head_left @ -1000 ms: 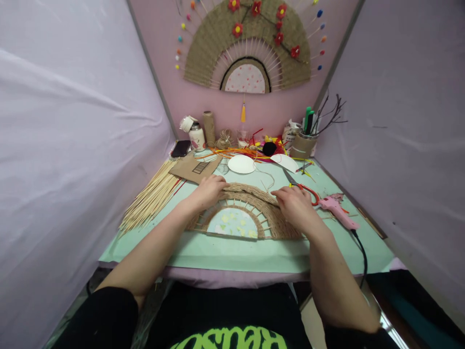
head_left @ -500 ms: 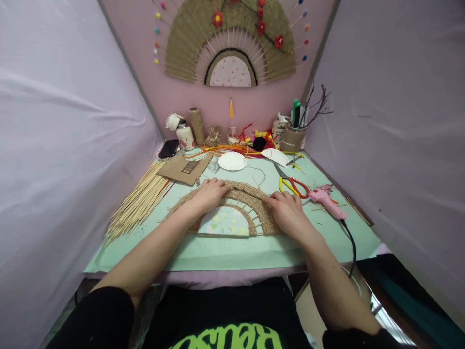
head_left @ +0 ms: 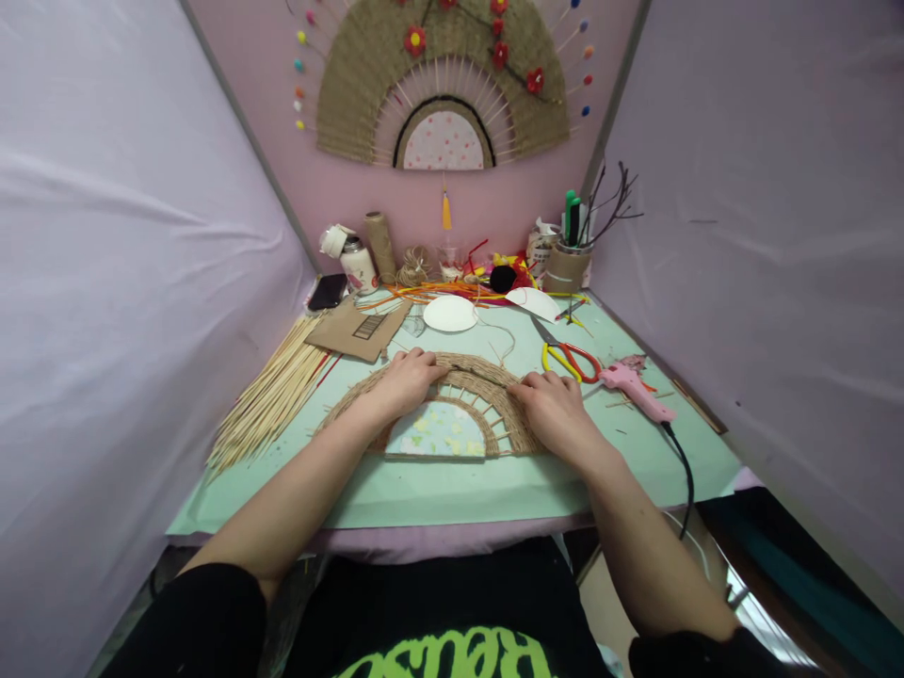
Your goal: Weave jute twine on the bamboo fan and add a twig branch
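Observation:
On the table lies a half-round fan (head_left: 519, 428) of woven twine over thin sticks, with a pale blue floral half-disc (head_left: 436, 430) at its centre. A thin dark twig (head_left: 478, 375) runs across the upper twine band. My left hand (head_left: 408, 381) rests on the top of the fan, its fingers closed at the twig's left end. At the twig's right end, my right hand (head_left: 552, 405) presses with thumb and fingers together, over the right part of the band. Both hands hide parts of the twine beneath them.
Scissors (head_left: 571, 361) and a pink glue gun (head_left: 639, 391) with a black cord lie to the right. Many thin sticks (head_left: 272, 400) and a cardboard piece (head_left: 353, 330) lie left. Behind are white paper ovals (head_left: 450, 314), a bottle (head_left: 359, 266) and a jar (head_left: 567, 268) with branches.
The view has shifted slightly. Both hands stay in nearly the same place on the fan, with the twig between them.

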Tool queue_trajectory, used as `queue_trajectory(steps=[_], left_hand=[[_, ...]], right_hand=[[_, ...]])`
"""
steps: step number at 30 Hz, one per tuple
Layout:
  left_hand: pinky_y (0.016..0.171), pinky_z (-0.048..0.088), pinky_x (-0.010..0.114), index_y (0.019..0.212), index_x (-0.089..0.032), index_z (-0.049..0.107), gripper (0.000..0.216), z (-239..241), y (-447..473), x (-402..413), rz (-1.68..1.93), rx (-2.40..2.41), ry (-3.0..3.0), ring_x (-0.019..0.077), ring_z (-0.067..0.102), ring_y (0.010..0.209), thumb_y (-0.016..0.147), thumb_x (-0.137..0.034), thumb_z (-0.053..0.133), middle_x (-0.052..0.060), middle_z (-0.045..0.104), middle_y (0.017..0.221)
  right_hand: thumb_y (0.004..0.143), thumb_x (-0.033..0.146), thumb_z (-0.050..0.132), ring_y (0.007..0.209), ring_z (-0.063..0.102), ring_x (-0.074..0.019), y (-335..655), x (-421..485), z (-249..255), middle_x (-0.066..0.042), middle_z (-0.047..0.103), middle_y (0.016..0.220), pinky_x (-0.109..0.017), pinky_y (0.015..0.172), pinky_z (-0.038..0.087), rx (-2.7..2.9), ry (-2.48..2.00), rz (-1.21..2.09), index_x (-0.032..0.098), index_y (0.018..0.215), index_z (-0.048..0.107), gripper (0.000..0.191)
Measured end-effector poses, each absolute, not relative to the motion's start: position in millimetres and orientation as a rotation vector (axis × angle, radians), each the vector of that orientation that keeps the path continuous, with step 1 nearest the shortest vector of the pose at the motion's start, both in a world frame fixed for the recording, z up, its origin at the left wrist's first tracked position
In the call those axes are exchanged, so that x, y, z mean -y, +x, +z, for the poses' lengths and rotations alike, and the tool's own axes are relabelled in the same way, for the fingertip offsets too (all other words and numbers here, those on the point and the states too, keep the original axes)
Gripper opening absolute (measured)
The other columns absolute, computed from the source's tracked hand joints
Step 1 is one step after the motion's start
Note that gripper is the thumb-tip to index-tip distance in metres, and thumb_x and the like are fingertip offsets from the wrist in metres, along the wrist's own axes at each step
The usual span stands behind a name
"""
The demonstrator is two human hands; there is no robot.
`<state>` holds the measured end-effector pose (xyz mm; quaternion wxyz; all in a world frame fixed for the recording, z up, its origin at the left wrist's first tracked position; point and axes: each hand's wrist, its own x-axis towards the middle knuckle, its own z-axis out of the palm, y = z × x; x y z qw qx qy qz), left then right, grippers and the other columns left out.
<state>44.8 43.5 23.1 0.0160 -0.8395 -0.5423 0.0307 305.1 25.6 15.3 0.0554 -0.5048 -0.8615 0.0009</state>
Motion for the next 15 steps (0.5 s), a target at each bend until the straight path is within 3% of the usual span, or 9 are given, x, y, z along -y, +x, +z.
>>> queue_trajectory(steps=[15], left_hand=[[0.079, 0.034, 0.039, 0.119, -0.021, 0.057, 0.036, 34, 59, -36, 0.25, 1.683, -2.552, 0.0275, 0.049, 0.102, 0.086, -0.02, 0.042, 0.012, 0.058, 0.108]], right_hand=[[0.091, 0.013, 0.037, 0.099, 0.045, -0.0231, 303, -26, 16, -0.009, 0.059, 0.103, -0.037, 0.086, 0.023, 2.576, -1.542, 0.036, 0.024, 0.103, 0.065, 0.032]])
